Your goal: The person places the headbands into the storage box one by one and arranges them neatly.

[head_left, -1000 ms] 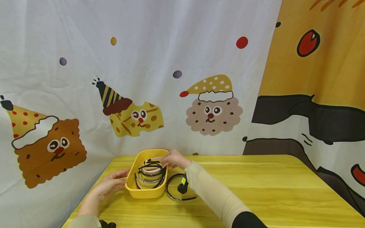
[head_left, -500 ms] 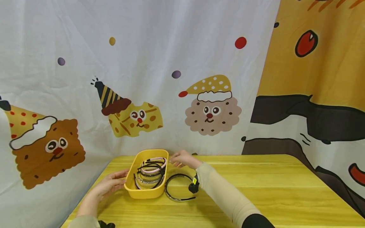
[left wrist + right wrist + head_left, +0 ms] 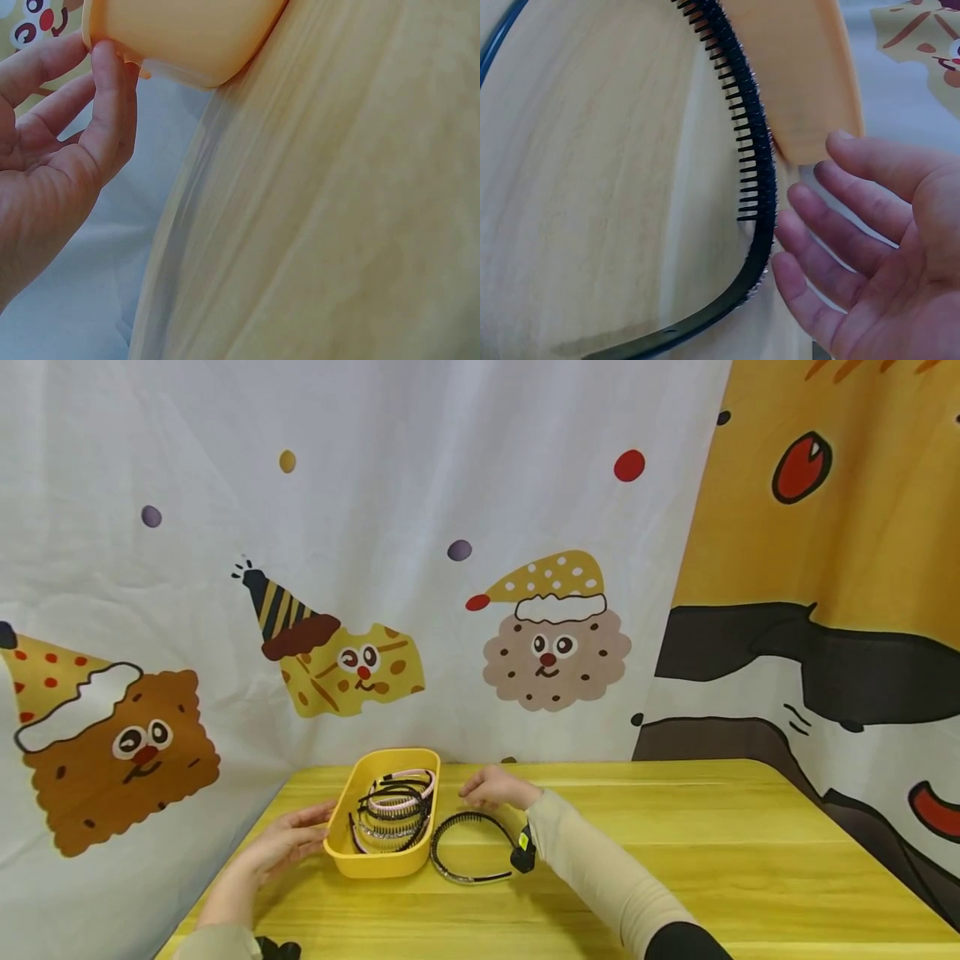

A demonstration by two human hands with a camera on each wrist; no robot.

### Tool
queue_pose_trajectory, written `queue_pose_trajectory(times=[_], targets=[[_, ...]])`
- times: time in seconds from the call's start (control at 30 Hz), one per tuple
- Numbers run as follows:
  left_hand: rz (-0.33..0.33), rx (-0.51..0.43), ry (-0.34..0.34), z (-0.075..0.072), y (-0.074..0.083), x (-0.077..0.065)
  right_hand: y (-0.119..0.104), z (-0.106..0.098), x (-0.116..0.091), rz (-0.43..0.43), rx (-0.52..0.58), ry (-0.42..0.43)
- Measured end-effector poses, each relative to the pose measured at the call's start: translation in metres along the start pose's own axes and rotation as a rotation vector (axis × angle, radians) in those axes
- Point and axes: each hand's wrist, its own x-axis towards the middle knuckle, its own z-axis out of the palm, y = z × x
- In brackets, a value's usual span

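Observation:
A yellow plastic bin (image 3: pixel 380 865) stands toward the left of the table, holding several headbands, among them a pink headband (image 3: pixel 412 774) and black ones with comb teeth. My left hand (image 3: pixel 288 841) has its fingertips against the bin's outer left side; in the left wrist view those fingers (image 3: pixel 109 112) reach up to the rim. My right hand (image 3: pixel 498 787) hovers right of the bin with nothing in it, its fingers loosely bent. Just below it lies a black toothed headband (image 3: pixel 442 860) with a glittery outer edge. In the right wrist view, this headband (image 3: pixel 763 165) passes close by my fingertips.
The yellow wood-grain table (image 3: pixel 675 843) stretches off to the right. Behind it hangs a white curtain (image 3: pixel 375 485) printed with cartoon biscuits and cheese. Black wrist cameras sit on both wrists.
The right hand has left the bin's right edge, moving right and slightly toward me, and the pink headband it held now lies in the bin. The left hand stays at the bin.

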Motion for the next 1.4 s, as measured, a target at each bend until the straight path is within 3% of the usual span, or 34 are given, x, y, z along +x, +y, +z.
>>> queue_pose_trajectory(times=[0.53,0.97,1.4], targets=[[0.004,0.016,0.001,-0.001,-0.001,0.001,0.010,0.004,-0.005,0.072,-0.085,0.058],[-0.006,0.001,-0.004,0.001,0.002,-0.001,0.017,0.007,-0.008,0.018,-0.120,0.086],[-0.001,-0.015,-0.016,0.001,0.002,0.000,0.014,-0.005,-0.017,0.031,-0.127,0.011]])
